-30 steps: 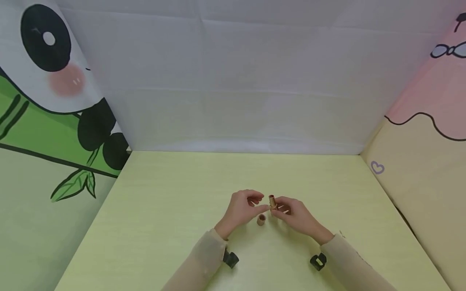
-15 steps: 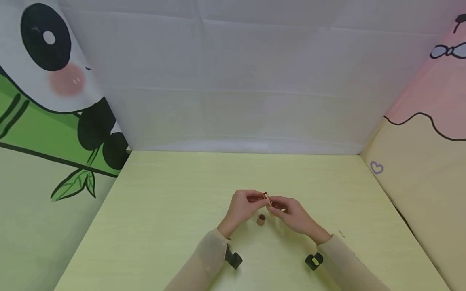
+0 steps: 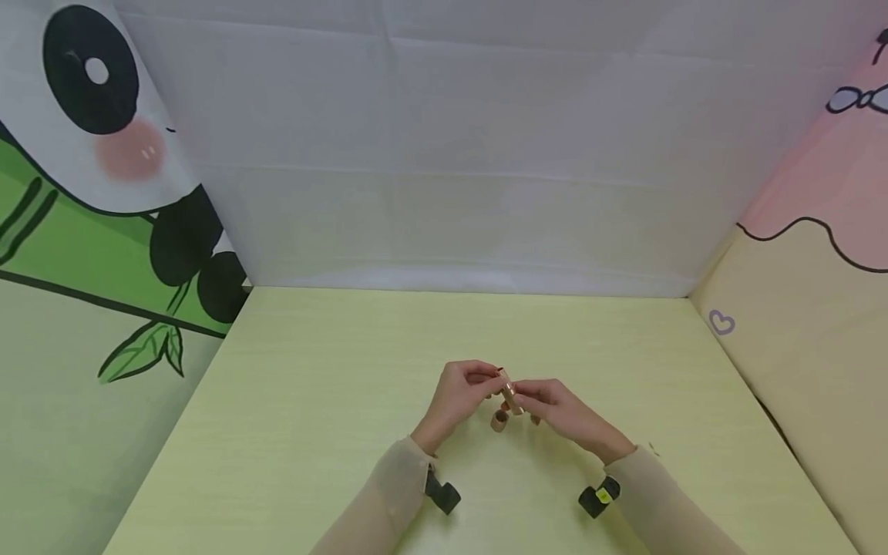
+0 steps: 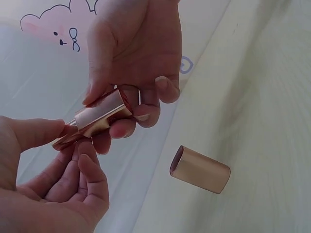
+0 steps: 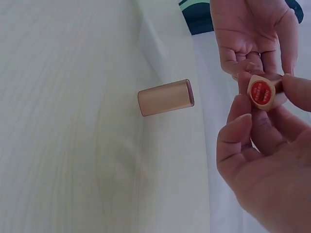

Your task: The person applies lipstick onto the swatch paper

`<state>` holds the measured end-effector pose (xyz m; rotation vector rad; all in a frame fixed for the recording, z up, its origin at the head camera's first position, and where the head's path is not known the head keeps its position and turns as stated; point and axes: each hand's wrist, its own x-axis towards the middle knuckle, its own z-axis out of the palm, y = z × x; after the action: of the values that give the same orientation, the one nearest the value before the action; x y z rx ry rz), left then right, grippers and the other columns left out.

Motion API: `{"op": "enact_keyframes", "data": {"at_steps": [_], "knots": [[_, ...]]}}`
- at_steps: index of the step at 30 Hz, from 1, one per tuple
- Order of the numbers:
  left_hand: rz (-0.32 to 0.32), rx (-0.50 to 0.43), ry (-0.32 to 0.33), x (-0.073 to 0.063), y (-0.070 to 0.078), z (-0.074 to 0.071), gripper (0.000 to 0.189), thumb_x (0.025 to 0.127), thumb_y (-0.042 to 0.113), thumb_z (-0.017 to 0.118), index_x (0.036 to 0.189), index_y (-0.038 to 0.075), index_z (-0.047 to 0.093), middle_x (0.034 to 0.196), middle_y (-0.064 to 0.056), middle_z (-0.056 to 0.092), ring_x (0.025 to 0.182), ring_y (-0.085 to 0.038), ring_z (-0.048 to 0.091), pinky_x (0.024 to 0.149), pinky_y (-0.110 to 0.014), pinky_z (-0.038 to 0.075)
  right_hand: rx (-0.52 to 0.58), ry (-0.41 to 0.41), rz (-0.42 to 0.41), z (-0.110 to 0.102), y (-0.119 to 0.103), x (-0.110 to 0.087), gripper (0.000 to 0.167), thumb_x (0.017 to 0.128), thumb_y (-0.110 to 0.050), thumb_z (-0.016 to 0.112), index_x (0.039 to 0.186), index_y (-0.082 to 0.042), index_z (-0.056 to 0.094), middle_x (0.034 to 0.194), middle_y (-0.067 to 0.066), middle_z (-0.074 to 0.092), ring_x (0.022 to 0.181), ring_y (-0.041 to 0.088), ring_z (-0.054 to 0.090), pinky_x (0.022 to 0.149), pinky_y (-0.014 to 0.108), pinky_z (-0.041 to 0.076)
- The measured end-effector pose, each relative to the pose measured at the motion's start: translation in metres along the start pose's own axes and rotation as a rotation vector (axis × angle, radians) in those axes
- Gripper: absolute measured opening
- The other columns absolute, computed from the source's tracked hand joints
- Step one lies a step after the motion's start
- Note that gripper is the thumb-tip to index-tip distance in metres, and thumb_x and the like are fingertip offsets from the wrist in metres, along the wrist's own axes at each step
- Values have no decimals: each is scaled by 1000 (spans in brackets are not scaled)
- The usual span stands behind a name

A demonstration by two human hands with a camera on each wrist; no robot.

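A shiny rose-gold lipstick tube (image 3: 510, 395) is held up slanted between both hands. My left hand (image 3: 458, 397) pinches its narrow upper end between thumb and fingers. The thumb and fingers of my right hand (image 3: 563, 416) grip the wider base (image 4: 109, 109). In the right wrist view a round red label (image 5: 261, 92) shows on the base's bottom face. Just below the hands, the matching lipstick cap (image 3: 499, 422) stands on the table, its hollow end facing up; the left wrist view shows the same cap (image 4: 200, 170) apart from both hands.
The pale yellow-green table (image 3: 333, 370) meets a white cloth wall (image 3: 444, 193) at the back. Printed side panels stand left, with a panda-like figure (image 3: 90, 77), and right, in pink and cream (image 3: 812, 324). Black camera mounts (image 3: 444, 493) sit at the sleeves.
My left hand, previously with fingers apart beside the tube, has taken hold of its narrow end. The tube has tilted from nearly upright, top leaning left. The cap stays in place.
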<state>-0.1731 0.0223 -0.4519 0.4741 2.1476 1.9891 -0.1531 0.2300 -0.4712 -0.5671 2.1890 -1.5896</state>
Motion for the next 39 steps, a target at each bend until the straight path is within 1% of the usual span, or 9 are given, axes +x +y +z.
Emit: {"op": "enact_keyframes", "data": {"at_steps": [5,10,13,15,20,23,30,35,39], "knots": [[14,-66,33,6,-18,1,16,86,6,71,98,-5,70,88,-10,70,76,-21,67,71,-40,54,57,21,-20,0,-1,1,34,100,-25,51,124,-2,59,106,23,60,93,43,52,73,40,47],[43,-88,52,7,-25,3,18,85,11,73,97,-2,71,86,-7,70,79,-23,68,72,-39,55,122,50,-19,3,-2,3,32,98,-22,56,123,-2,60,109,25,62,96,46,57,77,42,51],[48,-80,65,6,-22,2,18,86,10,73,98,-3,71,87,-8,70,80,-24,68,72,-35,54,150,64,-9,4,-4,4,29,97,-21,58,119,-3,62,108,28,61,96,50,56,76,43,52],[57,-68,74,3,-13,2,17,86,7,71,98,-6,70,88,-11,70,80,-23,68,72,-31,54,148,76,-14,5,-5,6,26,97,-19,59,116,-2,62,106,30,61,95,51,57,74,45,52],[97,-45,88,-5,9,1,17,87,1,69,98,-12,67,89,-17,69,80,-22,67,72,-26,53,92,145,-22,6,-6,10,27,94,-16,63,113,3,63,101,24,65,88,41,63,68,43,53],[110,-41,98,-5,10,0,17,87,1,68,98,-12,67,89,-17,68,80,-24,67,72,-26,53,54,189,-30,7,-8,13,29,92,-15,66,112,6,63,101,22,66,86,34,66,66,42,53],[97,-60,113,8,-24,2,17,86,7,71,97,-6,70,89,-12,69,80,-21,67,72,-28,53,-31,251,-31,11,-10,14,28,88,-19,71,109,0,67,101,17,67,84,25,68,66,44,54],[61,-147,119,8,-29,2,22,83,15,76,97,-2,71,89,-7,70,81,-20,68,75,-30,53,-25,240,-46,11,-10,13,28,89,-19,69,112,-2,67,104,21,66,85,24,68,67,49,52],[39,-165,127,7,-30,3,23,83,17,77,96,-1,72,89,-6,71,81,-20,67,76,-30,53,22,232,-20,11,-7,12,30,89,-20,69,111,0,66,103,24,65,87,31,67,69,50,52]]}}
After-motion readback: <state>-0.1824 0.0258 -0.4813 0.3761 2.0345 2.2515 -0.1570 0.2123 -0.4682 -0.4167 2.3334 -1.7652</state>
